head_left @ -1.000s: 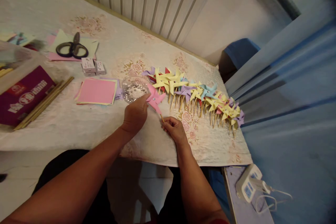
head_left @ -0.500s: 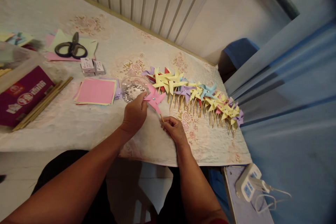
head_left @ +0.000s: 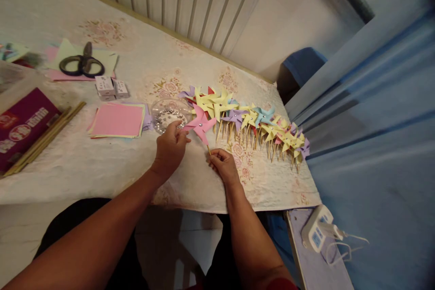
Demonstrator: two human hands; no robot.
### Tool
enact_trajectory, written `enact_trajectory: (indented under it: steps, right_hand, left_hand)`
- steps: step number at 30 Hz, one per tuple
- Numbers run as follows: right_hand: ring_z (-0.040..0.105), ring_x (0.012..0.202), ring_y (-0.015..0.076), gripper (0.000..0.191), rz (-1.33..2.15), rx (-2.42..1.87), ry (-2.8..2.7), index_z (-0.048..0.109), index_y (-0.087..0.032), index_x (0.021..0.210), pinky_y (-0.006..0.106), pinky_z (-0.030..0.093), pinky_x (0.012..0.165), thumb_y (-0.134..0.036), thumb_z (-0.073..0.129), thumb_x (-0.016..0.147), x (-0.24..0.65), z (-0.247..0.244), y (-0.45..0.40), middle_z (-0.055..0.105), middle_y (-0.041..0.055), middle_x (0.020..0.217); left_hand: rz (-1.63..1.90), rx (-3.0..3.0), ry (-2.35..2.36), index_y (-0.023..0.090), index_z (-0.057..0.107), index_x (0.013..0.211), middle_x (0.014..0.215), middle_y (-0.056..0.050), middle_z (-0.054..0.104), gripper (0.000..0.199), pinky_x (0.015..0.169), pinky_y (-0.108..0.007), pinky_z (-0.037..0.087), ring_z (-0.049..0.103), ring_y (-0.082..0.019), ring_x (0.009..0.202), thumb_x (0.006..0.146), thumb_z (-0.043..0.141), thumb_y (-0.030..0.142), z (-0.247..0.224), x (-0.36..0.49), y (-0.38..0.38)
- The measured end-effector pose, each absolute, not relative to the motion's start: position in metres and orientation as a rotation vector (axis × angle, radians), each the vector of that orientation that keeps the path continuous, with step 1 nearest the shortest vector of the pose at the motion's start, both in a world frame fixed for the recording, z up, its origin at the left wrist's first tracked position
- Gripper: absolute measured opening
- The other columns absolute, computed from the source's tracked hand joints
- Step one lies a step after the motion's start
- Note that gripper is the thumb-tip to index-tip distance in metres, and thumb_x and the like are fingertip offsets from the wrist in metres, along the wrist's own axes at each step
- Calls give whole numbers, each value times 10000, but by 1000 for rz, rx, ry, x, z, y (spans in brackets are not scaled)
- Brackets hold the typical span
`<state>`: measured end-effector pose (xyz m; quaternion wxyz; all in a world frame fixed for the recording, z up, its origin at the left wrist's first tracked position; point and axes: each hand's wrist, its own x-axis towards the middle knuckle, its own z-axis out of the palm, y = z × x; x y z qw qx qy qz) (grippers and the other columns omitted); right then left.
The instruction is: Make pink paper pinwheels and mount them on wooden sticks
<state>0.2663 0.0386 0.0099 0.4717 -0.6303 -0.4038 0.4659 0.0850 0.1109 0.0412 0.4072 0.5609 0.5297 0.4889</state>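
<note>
A pink pinwheel [head_left: 200, 124] with a shiny centre faces up over the table, its thin stick pinched in my right hand [head_left: 224, 165]. My left hand [head_left: 171, 145] is at the pinwheel's left blade with its fingers curled; whether they grip the blade is hard to tell. Just behind my left hand lies a clear round dish [head_left: 171, 114] of small metal pieces. To the right, a long row of yellow, purple, blue, red and pink pinwheels [head_left: 251, 118] on sticks rests on the floral cloth.
Left of the dish are square papers [head_left: 118, 120], small boxes [head_left: 110, 88] and black-handled scissors [head_left: 82, 65] on more paper. Wooden sticks [head_left: 45, 140] lie beside a purple box [head_left: 25, 127]. A power strip [head_left: 317, 229] sits beyond the table's front right corner.
My left hand has shifted slightly down and away from the pinwheel's centre, its fingers looser. The pinwheel's blades have turned a little. The whole view has moved slightly.
</note>
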Motion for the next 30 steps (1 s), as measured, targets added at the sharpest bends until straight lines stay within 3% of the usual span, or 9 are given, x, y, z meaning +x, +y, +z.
enact_trajectory:
  steps: [6,14,21,30]
  right_hand:
    - [468,432,75,196,1065,-1510,-911,687,-197,820,195,330,421,-345,694,693,264,4,40,631,-47,586]
    - [490,448,77,164,970,-1462,-911,655,-199,795,191,353,430,-328,677,696,261,-1,44,624,-52,604]
    - [471,448,82,163,908,-1474,-986,655,-202,805,208,348,452,-340,659,718,259,-5,47,616,-53,599]
    - [469,451,93,152,881,-1513,-1003,648,-201,783,223,347,465,-333,641,709,255,0,47,581,-61,568]
  left_hand:
    - [1234,1173,1251,144,542,1155,826,-43,723,343,627,-293,588,728,-175,661,833,549,261,42,90,103]
    - [1320,1263,1193,169,510,1111,847,-21,710,300,634,-289,571,717,-159,649,837,544,289,46,90,87]
    - [996,1126,1064,182,565,846,678,-1,676,172,554,-267,528,684,-163,565,763,617,324,39,103,89]
    - [970,1029,981,173,568,828,660,14,670,222,578,-260,522,668,-145,573,705,685,315,36,113,99]
